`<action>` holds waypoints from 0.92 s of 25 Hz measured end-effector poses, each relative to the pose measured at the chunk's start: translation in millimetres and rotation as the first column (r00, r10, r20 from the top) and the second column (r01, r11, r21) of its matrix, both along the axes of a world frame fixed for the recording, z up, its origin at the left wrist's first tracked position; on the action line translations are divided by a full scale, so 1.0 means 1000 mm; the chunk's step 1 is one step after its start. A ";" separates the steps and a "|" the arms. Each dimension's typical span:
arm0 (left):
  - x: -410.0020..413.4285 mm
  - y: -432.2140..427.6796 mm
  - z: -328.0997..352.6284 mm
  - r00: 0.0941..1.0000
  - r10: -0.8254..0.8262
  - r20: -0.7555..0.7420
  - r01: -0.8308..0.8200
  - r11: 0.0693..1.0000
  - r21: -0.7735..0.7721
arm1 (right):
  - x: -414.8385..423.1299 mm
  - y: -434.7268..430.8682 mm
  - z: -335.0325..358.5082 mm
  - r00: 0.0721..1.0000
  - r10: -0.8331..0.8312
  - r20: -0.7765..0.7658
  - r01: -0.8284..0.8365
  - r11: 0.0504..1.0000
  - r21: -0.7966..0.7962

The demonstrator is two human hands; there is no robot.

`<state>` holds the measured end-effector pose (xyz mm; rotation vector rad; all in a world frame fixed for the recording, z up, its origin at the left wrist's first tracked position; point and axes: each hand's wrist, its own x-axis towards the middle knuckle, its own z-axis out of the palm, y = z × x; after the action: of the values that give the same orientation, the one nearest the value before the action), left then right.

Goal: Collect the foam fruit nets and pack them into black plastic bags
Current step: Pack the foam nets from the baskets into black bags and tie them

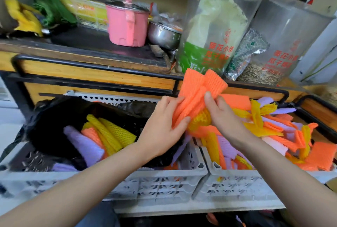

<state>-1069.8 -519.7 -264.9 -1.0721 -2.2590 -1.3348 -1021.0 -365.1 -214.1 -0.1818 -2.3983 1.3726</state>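
Both hands hold one bunch of orange foam nets (197, 88) with a yellow net (199, 120) tucked beneath it. My left hand (164, 126) grips the bunch's left side, and my right hand (220, 115) pinches its right side. The bunch hovers above the gap between two crates. A black plastic bag (54, 122) lies open in the left grey crate (164, 175) and holds yellow, orange and purple nets (107, 133). A loose pile of orange, yellow and purple nets (277, 130) fills the right grey crate (233, 184).
A wooden shelf with a black metal rail (94, 66) runs behind the crates. On it stand a pink pot (125, 24), a steel pot (164, 35), two clear plastic jars (215, 26) and a seed packet (246, 53). Yellow and green bags lie at the back left.
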 end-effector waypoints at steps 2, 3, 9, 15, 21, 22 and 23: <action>0.005 -0.028 -0.002 0.999 0.003 -0.041 -0.004 1.000 -0.025 | -0.003 -0.028 0.007 0.993 0.121 0.014 -0.120 0.989 -0.088; 0.007 -0.041 -0.003 0.999 0.010 -0.053 -0.012 0.999 -0.037 | -0.006 -0.041 0.008 0.988 0.153 0.007 -0.152 0.985 -0.076; 0.001 -0.128 -0.012 0.963 0.188 -0.196 -0.222 0.961 -0.168 | -0.035 -0.113 -0.008 0.997 0.071 -0.034 -0.068 0.993 0.092; -0.031 -0.227 -0.011 0.759 0.532 -0.374 -0.613 0.778 -0.137 | -0.043 -0.166 -0.027 0.979 0.201 0.019 -0.201 0.972 0.121; -0.046 -0.261 -0.017 0.895 0.376 0.240 -0.378 0.925 -0.041 | -0.065 -0.168 -0.050 0.960 0.136 0.243 -0.265 0.715 0.647; -0.044 -0.262 -0.015 0.898 0.343 0.276 -0.360 0.933 0.012 | -0.072 -0.163 -0.048 0.975 0.098 0.198 -0.212 0.669 0.713; -0.042 -0.261 -0.013 0.899 0.301 0.319 -0.342 0.937 0.078 | -0.080 -0.158 -0.045 0.990 0.057 0.128 -0.135 0.633 0.762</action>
<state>-1112.2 -780.2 -277.6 -0.4415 -2.3821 -1.5587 -1101.5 -522.9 -258.7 0.1260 -2.8689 0.2466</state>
